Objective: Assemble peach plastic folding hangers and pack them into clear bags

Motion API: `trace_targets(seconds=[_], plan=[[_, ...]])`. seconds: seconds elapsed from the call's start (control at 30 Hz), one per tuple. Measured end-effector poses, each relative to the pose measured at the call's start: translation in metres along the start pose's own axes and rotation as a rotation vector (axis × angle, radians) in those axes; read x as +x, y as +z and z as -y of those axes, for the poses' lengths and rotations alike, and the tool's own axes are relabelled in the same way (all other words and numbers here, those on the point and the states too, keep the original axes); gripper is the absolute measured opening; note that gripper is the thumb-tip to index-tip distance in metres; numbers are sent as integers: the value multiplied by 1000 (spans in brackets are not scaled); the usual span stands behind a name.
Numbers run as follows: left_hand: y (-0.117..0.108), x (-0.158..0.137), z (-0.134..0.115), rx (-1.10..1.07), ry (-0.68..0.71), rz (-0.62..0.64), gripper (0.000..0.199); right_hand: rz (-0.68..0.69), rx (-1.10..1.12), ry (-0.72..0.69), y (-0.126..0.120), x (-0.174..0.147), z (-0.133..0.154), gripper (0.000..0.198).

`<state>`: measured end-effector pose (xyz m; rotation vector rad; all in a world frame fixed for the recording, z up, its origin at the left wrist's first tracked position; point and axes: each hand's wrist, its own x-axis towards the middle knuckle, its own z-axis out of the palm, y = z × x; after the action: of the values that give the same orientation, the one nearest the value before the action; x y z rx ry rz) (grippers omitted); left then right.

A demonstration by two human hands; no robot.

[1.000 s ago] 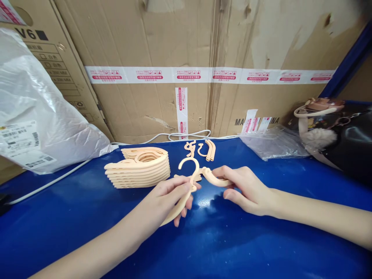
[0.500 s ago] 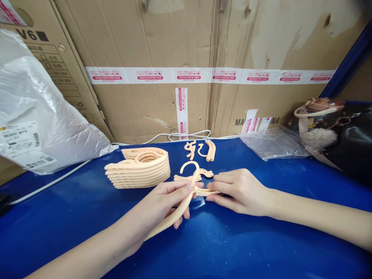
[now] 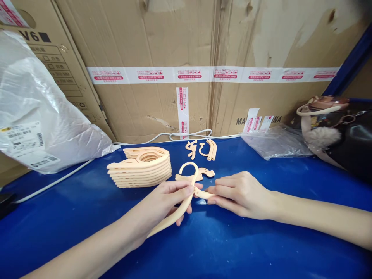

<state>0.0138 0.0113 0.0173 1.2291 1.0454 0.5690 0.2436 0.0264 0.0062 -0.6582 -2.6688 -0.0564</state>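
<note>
The left hand clamps its fingers on the hooked hanger piece, apparently for steadiness; the right hand pinches the curved arm, apparently for alignment

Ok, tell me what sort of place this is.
Probably a storeroom or packing corner: tall taped cardboard stands behind the blue work surface, and a plastic mailer bag with a printed label sits at the left.

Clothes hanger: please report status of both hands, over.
Left hand pinching hanger hook and curved arm. Right hand holding second arm, end at hook's base. More hanger parts on table behind hands.
</note>
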Motion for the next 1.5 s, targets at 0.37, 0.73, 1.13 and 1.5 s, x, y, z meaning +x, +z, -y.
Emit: trace_targets(seconds=[0.37, 0.73, 1.13, 1.5], plan=[[5, 2, -1, 116, 6, -43, 44, 46, -6, 88, -8, 1, 10, 36], [4, 8, 3, 282, 62, 42, 48, 96, 28, 124, -12, 5, 7, 41], [19, -18, 3, 1085, 387, -52, 30, -102, 48, 9, -10, 10, -10, 30], [16, -17, 10, 1167, 591, -88, 32, -124, 91, 36, -17, 8, -1, 22]])
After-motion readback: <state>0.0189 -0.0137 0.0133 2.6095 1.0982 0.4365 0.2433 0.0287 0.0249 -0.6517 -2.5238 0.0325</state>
